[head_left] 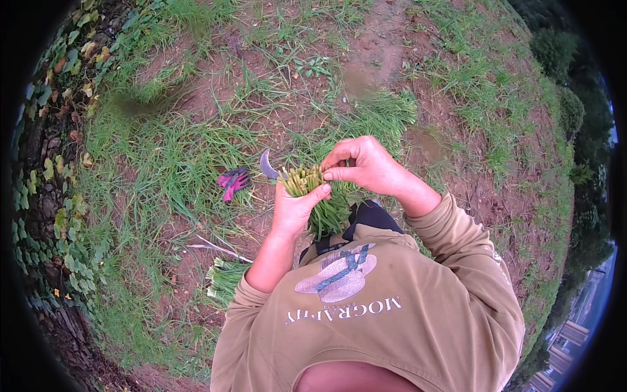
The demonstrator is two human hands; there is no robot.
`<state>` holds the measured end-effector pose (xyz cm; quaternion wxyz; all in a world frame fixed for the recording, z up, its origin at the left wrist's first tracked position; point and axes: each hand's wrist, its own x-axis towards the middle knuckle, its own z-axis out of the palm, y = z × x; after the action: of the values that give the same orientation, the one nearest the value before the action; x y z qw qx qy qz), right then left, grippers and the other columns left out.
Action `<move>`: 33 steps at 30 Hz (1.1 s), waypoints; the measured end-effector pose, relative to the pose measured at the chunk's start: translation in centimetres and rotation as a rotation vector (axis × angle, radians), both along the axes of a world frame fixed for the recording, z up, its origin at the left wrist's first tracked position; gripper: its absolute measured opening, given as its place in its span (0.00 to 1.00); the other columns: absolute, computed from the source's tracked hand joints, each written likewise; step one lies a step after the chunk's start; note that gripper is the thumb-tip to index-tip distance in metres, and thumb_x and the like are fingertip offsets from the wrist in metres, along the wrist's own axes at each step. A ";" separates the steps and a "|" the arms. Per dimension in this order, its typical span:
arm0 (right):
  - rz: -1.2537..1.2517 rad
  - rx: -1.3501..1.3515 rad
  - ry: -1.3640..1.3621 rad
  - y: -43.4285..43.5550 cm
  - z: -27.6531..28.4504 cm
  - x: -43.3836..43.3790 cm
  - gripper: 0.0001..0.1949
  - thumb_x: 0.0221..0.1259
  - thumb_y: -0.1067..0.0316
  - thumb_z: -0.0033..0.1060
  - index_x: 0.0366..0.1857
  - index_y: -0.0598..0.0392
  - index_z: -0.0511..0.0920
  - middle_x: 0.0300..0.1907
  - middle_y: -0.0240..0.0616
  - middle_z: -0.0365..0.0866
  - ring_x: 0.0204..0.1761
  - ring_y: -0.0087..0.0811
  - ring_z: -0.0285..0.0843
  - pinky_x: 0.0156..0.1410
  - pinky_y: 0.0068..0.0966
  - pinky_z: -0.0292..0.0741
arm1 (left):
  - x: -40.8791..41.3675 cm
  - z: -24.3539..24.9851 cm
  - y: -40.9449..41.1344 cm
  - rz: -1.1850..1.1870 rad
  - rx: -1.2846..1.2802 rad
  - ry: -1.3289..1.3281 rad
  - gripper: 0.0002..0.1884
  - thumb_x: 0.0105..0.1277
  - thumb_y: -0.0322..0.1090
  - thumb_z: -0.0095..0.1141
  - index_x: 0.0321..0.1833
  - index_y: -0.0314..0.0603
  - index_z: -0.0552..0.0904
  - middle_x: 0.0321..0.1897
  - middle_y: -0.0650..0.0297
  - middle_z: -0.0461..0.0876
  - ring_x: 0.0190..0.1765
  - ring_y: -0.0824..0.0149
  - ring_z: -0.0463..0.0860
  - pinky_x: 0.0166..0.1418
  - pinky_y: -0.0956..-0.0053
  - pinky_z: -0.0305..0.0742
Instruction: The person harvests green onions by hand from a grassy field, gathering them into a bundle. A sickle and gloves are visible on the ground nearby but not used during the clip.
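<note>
My left hand (294, 208) is wrapped around a bundle of cut green stalks (302, 180), likely garlic chives, with the pale cut ends up and the leaves hanging below towards my lap. At the right side of the cut ends, my right hand (353, 164) has its thumb and index finger together against the bundle; whether a stalk is pinched between them is too small to tell. Just left of the bundle shows the curved metal blade of a sickle (267, 165); its handle is hidden. A pink and dark work glove (233, 183) lies on the grass further left.
A pile of cut green stalks (387, 115) lies beyond my right hand. Another bundle (226, 281) rests beside my left forearm, near pale strips (223, 249). Grassy plants grow in rows on reddish soil. A leafy, vine-covered bank (54, 196) runs along the left.
</note>
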<state>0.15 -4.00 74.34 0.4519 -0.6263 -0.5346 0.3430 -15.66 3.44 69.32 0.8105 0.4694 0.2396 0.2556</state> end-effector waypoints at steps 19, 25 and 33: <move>-0.245 0.013 0.100 -1.1 -0.9 4.0 0.11 0.51 0.69 0.66 0.38 0.58 0.81 0.23 0.22 0.74 0.25 0.10 0.64 0.28 0.12 0.62 | -3.2 -1.6 4.5 0.175 -0.265 -0.314 0.09 0.57 0.26 0.60 0.38 0.38 0.74 0.33 0.61 0.74 0.34 0.69 0.75 0.41 0.74 0.75; -0.292 -0.126 0.011 -3.3 -3.7 3.8 0.09 0.48 0.72 0.64 0.35 0.60 0.82 0.22 0.30 0.77 0.25 0.18 0.68 0.33 0.19 0.69 | -4.6 -2.7 6.5 0.178 -0.380 -0.511 0.10 0.59 0.29 0.58 0.40 0.42 0.72 0.34 0.65 0.72 0.33 0.70 0.73 0.45 0.72 0.72; -0.228 -0.121 0.038 -3.9 -6.3 2.2 0.07 0.48 0.72 0.66 0.32 0.57 0.83 0.25 0.34 0.80 0.25 0.21 0.71 0.32 0.20 0.71 | -5.0 -2.6 7.4 0.174 -0.387 -0.593 0.09 0.59 0.30 0.59 0.39 0.45 0.72 0.32 0.67 0.71 0.33 0.72 0.70 0.44 0.74 0.67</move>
<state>2.39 -7.91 68.05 0.4594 -0.7026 -0.4296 0.3327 -20.70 10.86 66.68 0.8938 0.1908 0.0771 0.3984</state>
